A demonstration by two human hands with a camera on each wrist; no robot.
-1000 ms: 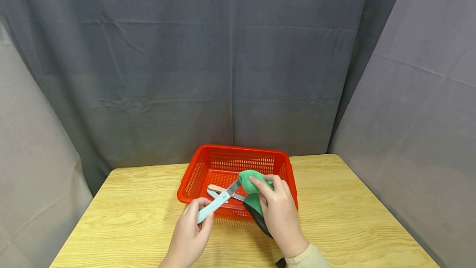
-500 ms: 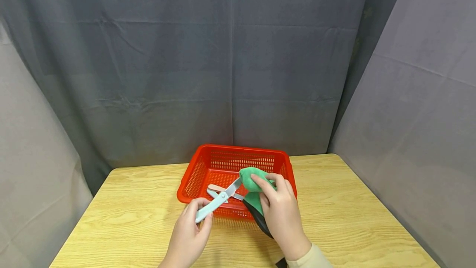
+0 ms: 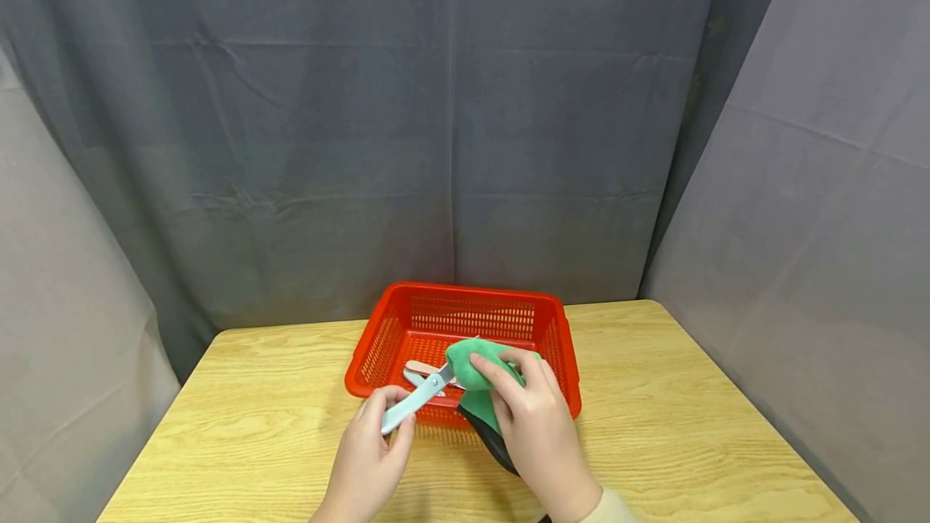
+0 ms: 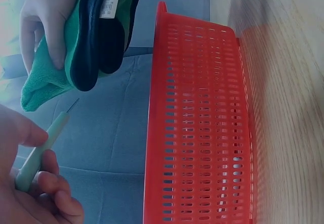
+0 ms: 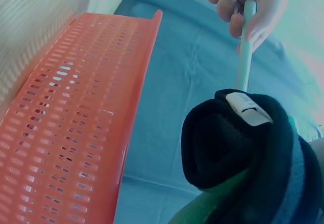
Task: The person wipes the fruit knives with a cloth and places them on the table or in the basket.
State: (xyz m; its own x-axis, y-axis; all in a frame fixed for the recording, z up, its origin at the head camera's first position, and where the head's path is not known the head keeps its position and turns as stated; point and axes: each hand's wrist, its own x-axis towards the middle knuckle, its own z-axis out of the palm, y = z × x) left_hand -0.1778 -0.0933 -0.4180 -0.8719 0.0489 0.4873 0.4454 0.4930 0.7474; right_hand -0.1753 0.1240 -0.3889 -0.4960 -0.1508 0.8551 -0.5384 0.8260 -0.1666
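Note:
My left hand [image 3: 366,454] grips the light blue handle of a folding knife [image 3: 412,407], which slants up to the right over the near side of a red basket. Green cloth [image 3: 468,363] with a black edge is wrapped around its blade, and my right hand [image 3: 541,430] pinches the cloth there. Only a short piece of blade shows beside the handle rivet. The left wrist view shows the knife handle [image 4: 43,150] between thumb and fingers. A white label [image 5: 248,108] sits on the cloth's black part in the right wrist view.
The red slotted basket [image 3: 475,291] stands at the back of the wooden table [image 3: 276,418]. Inside lie a pink handle [image 3: 421,367] and a pale blue handle [image 3: 412,377]. A grey curtain [image 3: 305,144] hangs behind the table.
My right hand has slid the cloth down and left along the blade toward the handle, so less blade shows. The left hand stays almost in place, still gripping the handle.

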